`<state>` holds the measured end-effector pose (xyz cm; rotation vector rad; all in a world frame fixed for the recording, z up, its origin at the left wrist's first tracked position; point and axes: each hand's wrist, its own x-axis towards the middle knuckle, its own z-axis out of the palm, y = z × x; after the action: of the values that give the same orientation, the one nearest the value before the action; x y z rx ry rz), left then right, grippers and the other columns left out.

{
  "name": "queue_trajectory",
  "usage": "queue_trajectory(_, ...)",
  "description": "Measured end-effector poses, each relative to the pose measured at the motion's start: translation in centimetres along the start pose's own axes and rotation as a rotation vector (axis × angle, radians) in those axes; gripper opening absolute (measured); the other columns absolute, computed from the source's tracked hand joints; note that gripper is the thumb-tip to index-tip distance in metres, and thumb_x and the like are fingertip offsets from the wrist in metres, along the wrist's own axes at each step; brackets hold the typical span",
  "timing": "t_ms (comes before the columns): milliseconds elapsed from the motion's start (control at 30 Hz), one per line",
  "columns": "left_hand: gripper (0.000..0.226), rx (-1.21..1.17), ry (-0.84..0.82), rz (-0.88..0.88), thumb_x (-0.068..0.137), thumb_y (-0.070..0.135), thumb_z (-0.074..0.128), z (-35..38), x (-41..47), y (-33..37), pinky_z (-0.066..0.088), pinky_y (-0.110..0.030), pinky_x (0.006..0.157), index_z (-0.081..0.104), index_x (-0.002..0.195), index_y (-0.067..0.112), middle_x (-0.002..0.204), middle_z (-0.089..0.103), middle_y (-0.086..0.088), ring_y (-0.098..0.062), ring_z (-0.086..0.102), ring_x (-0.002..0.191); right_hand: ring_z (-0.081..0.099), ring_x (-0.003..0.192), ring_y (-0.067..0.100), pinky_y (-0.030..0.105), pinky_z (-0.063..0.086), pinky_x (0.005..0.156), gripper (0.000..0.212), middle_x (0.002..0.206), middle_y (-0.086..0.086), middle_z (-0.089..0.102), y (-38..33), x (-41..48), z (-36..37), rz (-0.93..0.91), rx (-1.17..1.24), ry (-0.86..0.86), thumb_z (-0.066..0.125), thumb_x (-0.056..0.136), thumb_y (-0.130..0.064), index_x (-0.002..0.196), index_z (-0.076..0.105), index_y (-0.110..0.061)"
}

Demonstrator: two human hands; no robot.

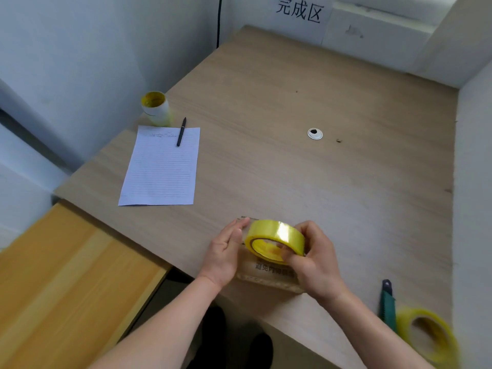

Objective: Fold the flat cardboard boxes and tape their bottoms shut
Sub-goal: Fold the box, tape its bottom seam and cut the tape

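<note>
In the head view, a small brown cardboard box (266, 274) printed with dark characters is seen lying on the pale wood-grain counter (306, 182), close to its near edge, and is largely covered by the two hands. A roll of yellow transparent tape (277, 239) is held just above the box, tilted so that its open core faces the camera. The roll is gripped by the right hand (316, 262), whose fingers are curled round its right side. The left hand (225, 251) is held flat, fingers straight and together, just beside the left side of the roll; whether the tape or the box is touched by it cannot be told through the blur. The hands are thus apart, with the roll between them

Farther left on the counter a sheet of lined white paper (161, 169) is laid, and a black pen (181, 132) rests across its top edge. Behind the sheet a white cylinder with a yellow inside (155, 107) stands at the counter's edge. A round white cable grommet (315, 133) is set into the middle of the counter. At the near right a green utility knife (387, 306) is laid just beside a second yellow tape roll (428, 334). A white sign with black characters (299, 9) is fixed to the far wall
</note>
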<state>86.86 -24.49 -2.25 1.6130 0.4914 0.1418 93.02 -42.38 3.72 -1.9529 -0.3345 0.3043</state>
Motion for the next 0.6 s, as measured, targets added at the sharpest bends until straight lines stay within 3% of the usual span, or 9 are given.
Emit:
queue_trajectory(133,0.027,0.070,0.013,0.024,0.103,0.025,0.043,-0.1,-0.3,0.3,0.030,-0.004,0.106,0.059,0.120,0.039,0.131,0.059,0.016,0.018,0.045,0.123,0.051,0.067,0.012,0.029,0.041,0.059,0.026,0.072,-0.009,0.056,-0.4,0.5,-4.6,-0.062,0.094,-0.092,0.070,0.061,-0.029,0.082,0.059,-0.019)
queue_trajectory(200,0.027,0.091,0.011,0.026,0.104,0.026,0.042,-0.1,-0.4,0.3,0.030,-0.002,0.103,0.059,0.121,0.038,0.130,0.058,0.020,0.020,0.044,0.122,0.050,0.067,0.011,0.027,0.040,0.058,0.028,0.071,-0.004,0.056,-0.5,0.3,-6.7,-0.077,0.129,-0.120,0.064,0.069,-0.041,0.080,0.062,-0.016)
queue_trajectory(267,0.027,0.096,0.019,0.028,0.104,0.025,0.042,0.0,-0.4,0.2,0.029,0.000,0.101,0.060,0.122,0.035,0.129,0.058,0.021,0.023,0.044,0.120,0.050,0.066,0.011,0.029,0.039,0.059,0.025,0.068,0.002,0.055,-0.5,0.3,-8.1,-0.061,0.091,-0.113,0.058,0.080,-0.039,0.076,0.063,-0.015)
queue_trajectory(367,0.030,0.124,0.019,0.045,0.105,0.024,0.042,0.0,-0.4,0.1,0.029,0.001,0.100,0.062,0.126,0.027,0.128,0.058,0.020,0.024,0.044,0.118,0.048,0.060,0.006,0.025,0.038,0.055,0.017,0.062,-0.005,0.056,-0.7,-0.1,-9.5,-0.071,-0.140,-0.107,0.056,0.082,-0.031,0.071,0.065,-0.022)
queue_trajectory(467,0.032,0.147,0.016,0.036,0.104,0.028,0.042,0.0,-0.4,0.1,0.030,0.001,0.099,0.063,0.129,0.027,0.128,0.057,0.025,0.025,0.043,0.117,0.051,0.056,0.011,0.030,0.041,0.053,0.015,0.059,-0.008,0.059,-0.9,-0.5,-10.6,-0.090,-0.410,-0.085,0.059,0.076,-0.038,0.068,0.065,-0.027)
queue_trajectory(600,0.026,0.179,0.007,0.039,0.100,0.036,0.047,0.1,-0.5,0.0,0.034,-0.020,0.113,0.060,0.122,0.040,0.129,0.057,0.023,0.023,0.044,0.119,0.052,0.059,0.011,0.030,0.038,0.053,0.018,0.057,-0.008,0.056,-0.8,-0.8,-11.0,-0.073,-0.642,-0.084,0.066,0.082,-0.044,0.073,0.064,-0.028)
